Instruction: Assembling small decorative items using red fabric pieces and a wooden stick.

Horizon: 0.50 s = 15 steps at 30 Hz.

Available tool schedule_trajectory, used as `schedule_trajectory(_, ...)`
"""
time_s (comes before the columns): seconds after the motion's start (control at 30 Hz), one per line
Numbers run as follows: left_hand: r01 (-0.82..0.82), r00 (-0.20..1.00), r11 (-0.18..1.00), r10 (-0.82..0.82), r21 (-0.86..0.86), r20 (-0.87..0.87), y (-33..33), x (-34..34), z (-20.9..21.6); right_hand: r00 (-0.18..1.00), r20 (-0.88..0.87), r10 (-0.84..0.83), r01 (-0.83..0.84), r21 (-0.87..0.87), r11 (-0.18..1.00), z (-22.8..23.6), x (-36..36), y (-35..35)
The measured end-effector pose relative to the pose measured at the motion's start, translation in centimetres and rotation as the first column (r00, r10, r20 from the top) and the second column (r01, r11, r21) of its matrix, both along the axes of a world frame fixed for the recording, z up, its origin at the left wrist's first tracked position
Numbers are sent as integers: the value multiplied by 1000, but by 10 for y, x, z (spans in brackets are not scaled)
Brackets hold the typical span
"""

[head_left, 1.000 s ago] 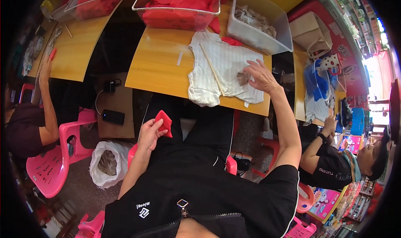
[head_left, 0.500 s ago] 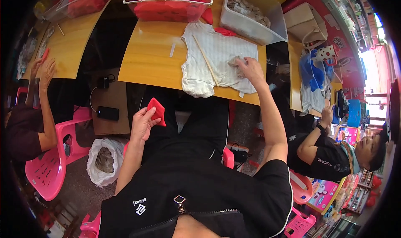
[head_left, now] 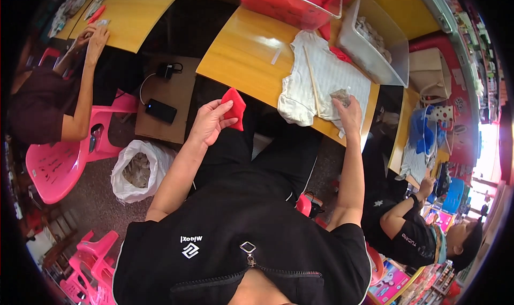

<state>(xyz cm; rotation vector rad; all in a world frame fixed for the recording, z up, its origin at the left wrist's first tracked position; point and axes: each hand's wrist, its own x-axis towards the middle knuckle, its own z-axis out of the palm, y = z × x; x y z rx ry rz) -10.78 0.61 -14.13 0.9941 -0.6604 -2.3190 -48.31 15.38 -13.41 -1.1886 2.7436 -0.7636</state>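
My left hand (head_left: 210,123) is closed on a small, flat red pouch (head_left: 234,109), pinched between thumb and fingers just off the table's front edge. My right hand (head_left: 350,115) grips a small clear packet with grey-brown contents (head_left: 339,96), over the right part of a white striped garment (head_left: 295,94). That garment lies spread on the yellow wooden table (head_left: 231,53), partly hanging over the front edge. A thin pale stick (head_left: 311,80) rests lengthwise on it. Whether the pouch has an opening, I cannot tell.
At the table's back stand a clear bin of red pieces (head_left: 289,2) and a translucent bin of grey packets (head_left: 393,64). A white sack (head_left: 155,168) sits on the floor at left. Co-workers sit on both sides; a pink chair (head_left: 56,166) stands at left.
My left hand has brought the red pouch up toward the table edge. My right hand has lifted the packet from the garment and drawn it nearer me. The whole view has shifted.
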Motion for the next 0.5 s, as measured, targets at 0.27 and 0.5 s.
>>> schedule_trajectory(0.27, -7, 999, 997, 9, 71, -38, 3, 0, -6, 990, 120, -76, 75, 14, 997, 8, 16, -11)
schedule_trajectory(0.5, 33, 987, 948, 19, 317, -159, 1, -8, -13, 472, 841, 262, 382, -464, 799, 9, 65, -17)
